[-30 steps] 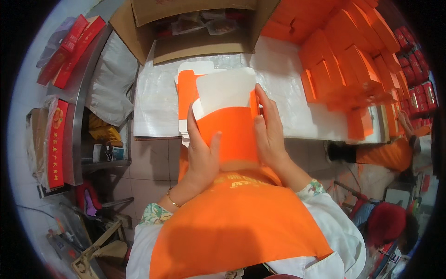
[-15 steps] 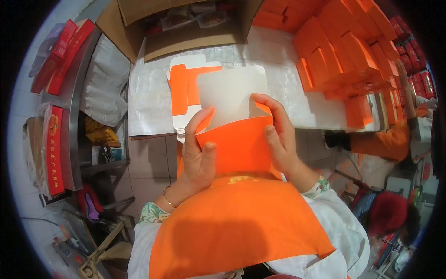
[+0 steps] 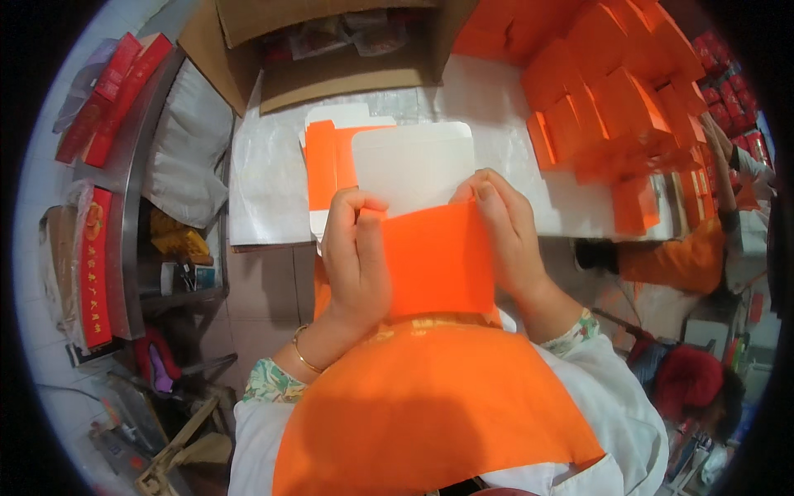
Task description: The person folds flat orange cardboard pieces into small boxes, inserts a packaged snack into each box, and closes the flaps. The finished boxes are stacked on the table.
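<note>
Between my hands, in front of the orange apron, is an orange paperboard box [image 3: 438,264] with its open end up. Its long flap [image 3: 413,161] stands up at the back, showing a pale inner face. My left hand [image 3: 357,260] is closed on the box's left edge, thumb and bent fingers near the top corner. On the opposite edge my right hand [image 3: 511,240] grips likewise, thumb and fingertips at the top corner. The small side flaps are mostly hidden by my fingers. Just beyond lies a stack of flat orange-and-white carton blanks [image 3: 321,169].
A brown cardboard carton [image 3: 351,87] holding clear packets stands at the back of the white-covered table [image 3: 269,178]. Folded orange boxes [image 3: 604,116] are piled at the right. A metal shelf [image 3: 124,248] stands left. Another person's arm [image 3: 719,165] shows at the far right.
My thumbs have moved up from the front panel to the box's top corners. The side flaps stood out at the opening before; now my fingers cover them and the mouth looks narrower.
</note>
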A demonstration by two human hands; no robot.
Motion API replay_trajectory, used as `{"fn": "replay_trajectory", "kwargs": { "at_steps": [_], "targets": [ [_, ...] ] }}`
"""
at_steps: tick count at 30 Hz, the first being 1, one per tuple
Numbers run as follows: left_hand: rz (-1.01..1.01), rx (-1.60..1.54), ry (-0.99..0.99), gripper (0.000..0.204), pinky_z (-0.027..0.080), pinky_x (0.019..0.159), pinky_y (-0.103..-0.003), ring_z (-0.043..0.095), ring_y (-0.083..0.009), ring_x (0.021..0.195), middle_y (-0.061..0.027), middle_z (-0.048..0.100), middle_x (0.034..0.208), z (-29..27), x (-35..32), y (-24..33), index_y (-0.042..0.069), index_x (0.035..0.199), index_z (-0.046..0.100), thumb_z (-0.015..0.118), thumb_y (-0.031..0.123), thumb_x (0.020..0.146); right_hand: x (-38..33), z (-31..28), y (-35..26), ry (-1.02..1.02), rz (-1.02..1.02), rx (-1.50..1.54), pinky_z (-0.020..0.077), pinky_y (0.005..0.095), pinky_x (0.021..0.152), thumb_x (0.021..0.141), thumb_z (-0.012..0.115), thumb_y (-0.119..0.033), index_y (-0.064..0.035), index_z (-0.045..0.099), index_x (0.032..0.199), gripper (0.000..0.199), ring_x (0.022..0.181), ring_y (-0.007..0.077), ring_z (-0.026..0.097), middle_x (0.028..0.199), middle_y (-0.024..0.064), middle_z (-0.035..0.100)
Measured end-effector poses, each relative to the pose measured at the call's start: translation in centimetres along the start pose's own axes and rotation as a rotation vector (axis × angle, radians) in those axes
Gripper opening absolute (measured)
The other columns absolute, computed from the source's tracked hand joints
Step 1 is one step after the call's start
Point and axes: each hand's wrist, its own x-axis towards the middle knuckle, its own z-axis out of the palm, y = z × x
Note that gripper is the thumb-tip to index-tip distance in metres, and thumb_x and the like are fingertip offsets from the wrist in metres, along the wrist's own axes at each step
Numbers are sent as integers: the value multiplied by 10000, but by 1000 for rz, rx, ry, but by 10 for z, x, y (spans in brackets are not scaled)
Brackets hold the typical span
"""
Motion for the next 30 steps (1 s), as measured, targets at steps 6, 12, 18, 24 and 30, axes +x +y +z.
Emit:
{"fn": "replay_trajectory", "kwargs": {
  "at_steps": [6,12,18,24,30],
  "targets": [
    [-173,-186,8,363,393,605,-269,402,-77,667,1,454,707,-1,61,-20,28,787,478,445,279,1046,66,-3,9,-33,139,76,444,277,677,999,474,-311,15,559,860,364,737,120,499,796,42,568],
    [-605,-395,-130,343,458,684,-276,539,-104,791,-52,598,905,-1,32,-82,-45,953,577,476,274,1031,51,13,72,37,534,205,471,311,789,954,470,-303,0,538,1203,399,933,181,565,1068,144,596],
    [-811,-357,-47,384,407,590,-271,436,-83,647,-3,518,728,15,19,-90,-4,779,556,547,314,995,37,14,103,2,827,564,537,359,834,984,476,-250,69,530,1177,377,979,243,629,1136,176,619],
    [-768,-248,-92,349,442,635,-257,500,-84,702,-26,575,788,14,15,-104,-25,823,584,589,290,973,27,10,108,0,776,545,539,396,781,970,477,-252,70,510,1189,391,949,256,623,1123,173,601],
    [-761,-301,-157,305,458,655,-245,532,-75,739,-29,608,835,11,30,-71,-48,938,639,602,253,968,28,4,100,45,755,554,529,361,746,946,521,-254,57,525,1170,383,884,215,607,1034,144,600]
  ]
}}
